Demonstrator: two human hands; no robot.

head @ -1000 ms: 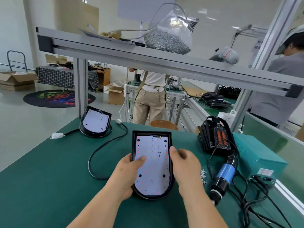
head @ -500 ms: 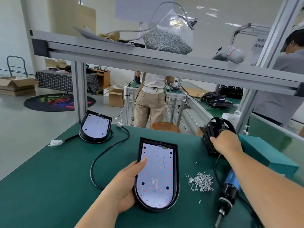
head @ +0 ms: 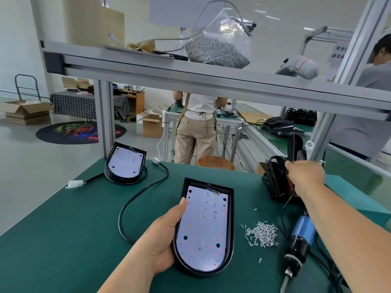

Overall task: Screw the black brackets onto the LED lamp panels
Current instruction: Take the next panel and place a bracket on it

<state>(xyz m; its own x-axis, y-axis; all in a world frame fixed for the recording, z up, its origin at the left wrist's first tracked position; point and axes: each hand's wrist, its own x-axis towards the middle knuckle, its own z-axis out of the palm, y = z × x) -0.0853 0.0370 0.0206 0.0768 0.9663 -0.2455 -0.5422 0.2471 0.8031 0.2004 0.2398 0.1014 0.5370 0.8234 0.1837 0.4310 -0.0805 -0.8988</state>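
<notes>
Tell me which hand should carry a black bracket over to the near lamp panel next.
Right. The right hand grips the stack of black brackets at the far right, while the left hand holds the near lamp panel by its edge and steadies it.

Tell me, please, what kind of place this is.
Most likely a lamp assembly workshop: an LED lamp panel on a green workbench, loose screws beside an electric screwdriver, another worker at a bench behind.

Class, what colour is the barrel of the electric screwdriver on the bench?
Blue; the electric screwdriver shows clearly in the head view.
</notes>
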